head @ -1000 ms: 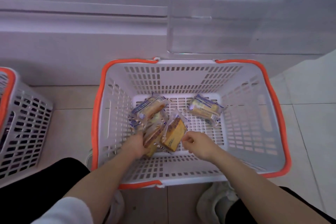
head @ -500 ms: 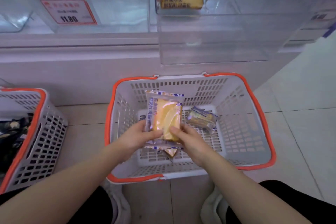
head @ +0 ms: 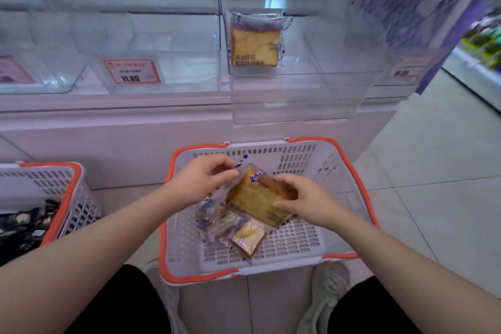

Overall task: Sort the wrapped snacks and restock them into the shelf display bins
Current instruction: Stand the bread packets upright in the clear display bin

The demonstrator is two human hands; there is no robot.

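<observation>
Up it comes: the wrapped bread slice (head: pixel 259 196) that both hands were lifting upright half a second ago is now tilted flat and turned, held above the white basket with the orange rim (head: pixel 349 168), and the view has swung up to show more of the shelf. The left hand (head: pixel 202 182) pinches the wrapper's crimped, blue-striped end between thumb and curled fingers, up by the basket's far wall. The right hand (head: pixel 303 199) curls over the packet's right edge, fingers on top, thumb against the side.

Down on the basket floor, toward its near left, lies a small cluster of blue-and-clear wrapped snacks (head: pixel 217 221), and just beside them a smaller golden packet (head: pixel 248 237) near the front wall.

Straight ahead on the shelf, a clear display bin (head: pixel 292 100) holds one matching bread slice (head: pixel 254 40) standing upright against its left wall. To the left, another clear bin carries an orange price tag (head: pixel 132 71) reading 11.80. At the far left sits a second basket (head: pixel 67 192) with dark packets (head: pixel 24 228) inside.
</observation>
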